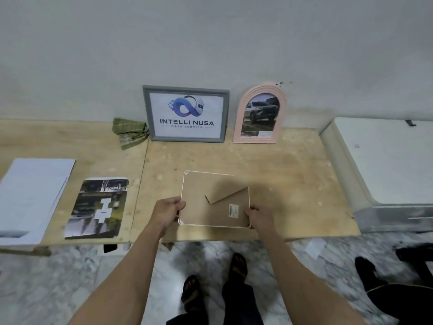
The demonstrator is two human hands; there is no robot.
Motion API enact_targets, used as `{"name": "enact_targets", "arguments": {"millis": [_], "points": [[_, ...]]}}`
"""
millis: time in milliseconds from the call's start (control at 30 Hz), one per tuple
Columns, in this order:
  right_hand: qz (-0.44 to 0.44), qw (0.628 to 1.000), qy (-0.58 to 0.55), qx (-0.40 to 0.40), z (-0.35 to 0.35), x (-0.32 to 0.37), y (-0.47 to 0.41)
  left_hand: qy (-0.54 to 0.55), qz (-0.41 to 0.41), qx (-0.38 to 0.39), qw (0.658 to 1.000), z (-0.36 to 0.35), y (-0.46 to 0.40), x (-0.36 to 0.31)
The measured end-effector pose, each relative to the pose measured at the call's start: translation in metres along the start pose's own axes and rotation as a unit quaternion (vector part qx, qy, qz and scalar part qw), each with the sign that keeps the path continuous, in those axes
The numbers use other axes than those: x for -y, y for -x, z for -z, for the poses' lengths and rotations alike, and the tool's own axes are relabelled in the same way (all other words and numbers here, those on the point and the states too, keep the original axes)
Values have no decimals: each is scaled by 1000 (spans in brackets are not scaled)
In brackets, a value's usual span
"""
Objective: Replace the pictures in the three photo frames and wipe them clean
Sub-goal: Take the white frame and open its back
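Both forearms enter from the bottom edge, cut off above the elbows; between them, feet in dark sandals [237, 266] stand on a marbled floor [58, 289], blurred. Left hand [167, 212] grips the left edge of a face-down frame [199, 207], thumb on top of the brown backing, the other fingers curled under and hidden. Right hand [259, 216] holds the frame's near-right corner, thumb on the backing, remaining fingers out of sight beneath. Frame lies flat or nearly so over the near middle of the bench [293, 174]; whether it touches the wood cannot be told. Its pale rim shows along the left and near edges; the glass side and any picture inside are hidden. A cardboard easel flap [228, 195] stands partly raised from the backing, and a small label [233, 210] beside the right thumb is too blurred to read. At the back, against the wall, a grey frame [186, 114] stands upright with a logo print reading INTELLI NUSA, and just to its right a pink arched frame [260, 113] shows a car photo; the caption block at its foot is illegible. A green cloth [130, 133] lies crumpled just left of the grey frame. On the left bench section, a loose dark print [98, 207] lies flat, its content hard to make out, next to a stack of white paper [30, 198] cut off by the left edge. A white appliance [386, 160] at right is cropped by the picture edge.
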State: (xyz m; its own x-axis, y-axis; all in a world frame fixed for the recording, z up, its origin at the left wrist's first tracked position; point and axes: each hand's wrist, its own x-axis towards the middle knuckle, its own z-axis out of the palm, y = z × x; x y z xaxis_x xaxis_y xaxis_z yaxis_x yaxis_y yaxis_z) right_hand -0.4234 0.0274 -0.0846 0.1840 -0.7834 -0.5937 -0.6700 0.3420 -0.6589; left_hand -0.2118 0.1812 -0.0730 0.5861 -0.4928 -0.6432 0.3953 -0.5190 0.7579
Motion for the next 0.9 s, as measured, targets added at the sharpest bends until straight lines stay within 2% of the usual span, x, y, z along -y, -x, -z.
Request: {"name": "enact_targets", "arguments": {"millis": [233,400,500,667,800,900], "points": [[-3,994,100,-32,-28,-20,-1,-85,29,-29,996,17,-21,66],[43,991,128,-25,-37,-28,6,-170,-8,-61,983,8,-1,46],[102,970,221,12,-38,-34,12,-237,-54,-93,966,4,-9,35],[160,914,371,44,-41,-45,21,-367,-97,-55,924,-6,-29,10],[178,901,395,14,-42,-48,19,-446,-88,-43,889,-14,-38,3],[180,896,407,14,-45,-47,15,-465,-78,-47,881,-19,-38,0]]}}
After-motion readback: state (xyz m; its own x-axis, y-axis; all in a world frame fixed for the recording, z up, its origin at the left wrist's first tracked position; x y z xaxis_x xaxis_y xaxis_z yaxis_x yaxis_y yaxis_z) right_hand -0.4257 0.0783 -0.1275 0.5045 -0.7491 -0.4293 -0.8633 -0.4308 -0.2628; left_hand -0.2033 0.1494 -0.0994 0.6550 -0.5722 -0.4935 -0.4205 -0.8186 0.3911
